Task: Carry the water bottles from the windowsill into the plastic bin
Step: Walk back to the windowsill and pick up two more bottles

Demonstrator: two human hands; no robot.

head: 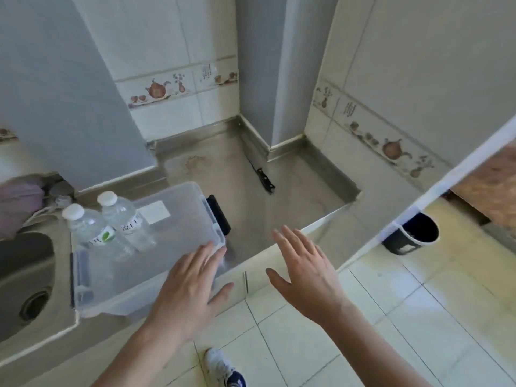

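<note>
1. The left hand (pixel 192 286) reaches forward with its fingers straight and slightly spread, holding nothing; its fingertips lie over the near right corner of the plastic bin (pixel 178 224), though whether they actually touch the rim cannot be told.
2. The right hand (pixel 304 269) hangs over the front edge of the bench (pixel 237 174), palm down, fingers spread and relaxed, gripping nothing and well clear of the bin.
3. The clear plastic bin sits on the bench just right of the sink (pixel 25 277), with a black latch (pixel 219 215) on its right end and another dark latch on its left end.
4. Two water bottles stand upright inside the bin at its back left: the left bottle (pixel 92 233) has a white cap and a label with a green mark, and the right bottle (pixel 127 220), just beside it, has a white cap and a white label with dark print.
5. Both bottles look clear and nearly touch each other.
6. Farther back on the bench a black-handled knife (pixel 261 174) lies near the grey wall column.
7. A purple cloth (pixel 16 202) lies bunched at the far left behind the sink.
8. On the tiled floor to the right stands a dark waste bin (pixel 413 233).
9. A white and blue shoe (pixel 223 370) shows at the bottom edge.
</note>
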